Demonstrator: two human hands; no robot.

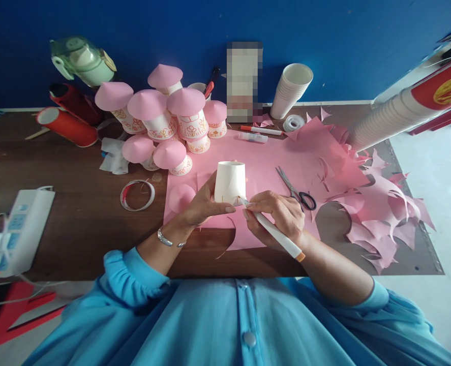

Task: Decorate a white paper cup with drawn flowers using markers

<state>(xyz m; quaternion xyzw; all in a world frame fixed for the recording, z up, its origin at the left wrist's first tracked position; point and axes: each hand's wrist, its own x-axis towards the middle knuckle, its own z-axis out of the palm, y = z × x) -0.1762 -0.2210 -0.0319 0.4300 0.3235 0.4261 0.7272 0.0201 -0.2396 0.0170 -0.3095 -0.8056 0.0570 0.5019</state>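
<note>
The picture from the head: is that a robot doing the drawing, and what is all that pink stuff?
No robot here! These are a person's own two hands, seen by a camera worn on the head, looking forward and down. There is just this one picture.

The left hand holds a white cup. The right hand holds a marker, its tip by the cup's lower edge, where there are small marks.

On the brown table lies a big pink sheet, with scissors on it and cut pink scraps to the right. Behind stand decorated cups with pink pointed tops.
</note>
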